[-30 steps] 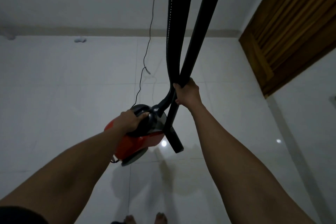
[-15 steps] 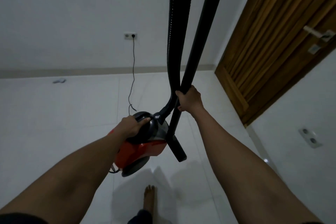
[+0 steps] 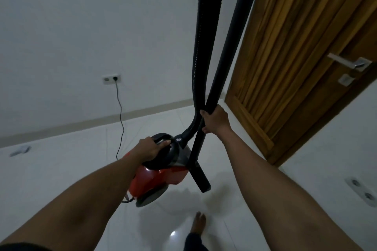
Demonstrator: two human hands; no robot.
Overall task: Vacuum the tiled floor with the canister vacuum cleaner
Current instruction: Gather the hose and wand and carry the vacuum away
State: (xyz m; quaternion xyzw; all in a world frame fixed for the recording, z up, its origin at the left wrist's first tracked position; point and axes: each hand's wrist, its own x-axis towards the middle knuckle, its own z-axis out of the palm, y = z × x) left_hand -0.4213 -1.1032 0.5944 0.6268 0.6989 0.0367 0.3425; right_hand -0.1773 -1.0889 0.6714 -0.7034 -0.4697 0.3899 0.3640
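Note:
A red and black canister vacuum (image 3: 161, 177) hangs above the white tiled floor (image 3: 61, 169). My left hand (image 3: 150, 149) grips the black carry handle on its top. My right hand (image 3: 215, 121) grips the smooth black wand (image 3: 228, 51) together with the ribbed black hose (image 3: 206, 36); both run up out of the top of the frame. The wand's lower open end (image 3: 204, 183) hangs beside the canister, off the floor. The power cord (image 3: 120, 116) runs from a wall socket (image 3: 111, 79) down to the floor behind the canister.
A wooden door (image 3: 302, 51) with a metal lever handle (image 3: 346, 63) stands shut at the right. Another wall socket (image 3: 361, 189) sits low on the right wall. A small grey object (image 3: 20, 151) lies on the floor far left. My bare foot (image 3: 199, 223) is below the canister.
The view has tilted up and swung left to right, bringing the door and wall into sight. Both hands keep their grips on the handle and wand. One foot has stepped forward.

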